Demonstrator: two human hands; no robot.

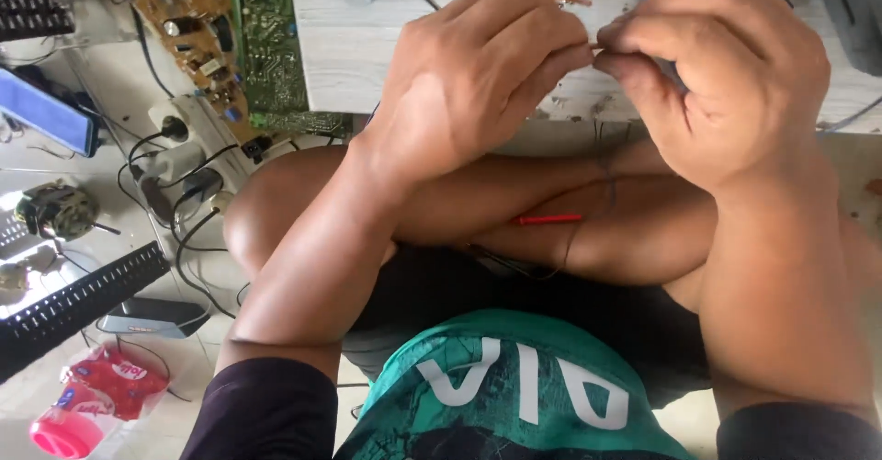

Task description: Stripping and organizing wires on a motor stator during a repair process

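Pinching something very thin between us, our left hand (pixel 469 79) and right hand (pixel 726 74) meet fingertip to fingertip just above the near edge of the pale wooden worktop (pixel 367 65). What sits in the pinch is too small to make out clearly; it looks like the end of a thin dark wire (pixel 606 170), which hangs down from our right hand and crosses our folded legs. The grip of each hand is closed, thumb pressed to forefinger on that fine end.

Lower on the wire's run, a short red sleeve (pixel 548 219) lies across our shin. We sit cross-legged on the floor, in a green printed shirt with dark sleeves.

To our left, two circuit boards lean at the worktop's edge: a brown one (pixel 188 23) and a green one (pixel 266 37). Below them a white power strip (pixel 188 147) takes several black plugs and cords. Further left lie a small motor (pixel 57 210), a black slotted strip (pixel 78 302) and, near the bottom corner, a pink and red plastic packet (pixel 96 400).
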